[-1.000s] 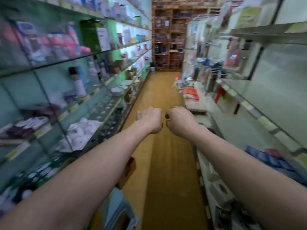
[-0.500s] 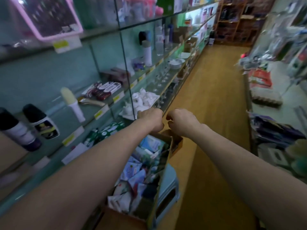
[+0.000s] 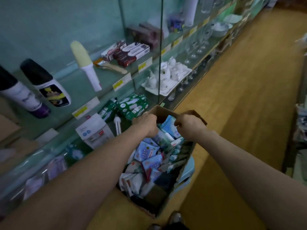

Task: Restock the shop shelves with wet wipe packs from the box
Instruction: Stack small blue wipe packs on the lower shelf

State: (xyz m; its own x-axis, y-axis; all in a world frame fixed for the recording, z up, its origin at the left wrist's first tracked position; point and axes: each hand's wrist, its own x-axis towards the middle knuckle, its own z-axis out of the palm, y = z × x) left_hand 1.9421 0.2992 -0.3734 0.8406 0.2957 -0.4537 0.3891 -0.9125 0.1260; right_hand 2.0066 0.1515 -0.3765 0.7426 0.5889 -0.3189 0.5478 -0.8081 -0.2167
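A shop aisle: glass shelves [image 3: 93,75] along the left, bare wooden floor [image 3: 240,97] open to the right. The cardboard box [image 3: 163,112], heaped with wet wipe packs [image 3: 149,153], sits on a pale blue stool [image 3: 187,170] against the shelves. Left hand [image 3: 146,121] and right hand [image 3: 188,124] hover fisted at its far rim; whether either holds anything, I cannot tell. Labels are too blurred to read.

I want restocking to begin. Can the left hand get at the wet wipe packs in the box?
Probably yes: the left hand is fisted over the open cardboard box, with the wet wipe packs lying uncovered just below it.
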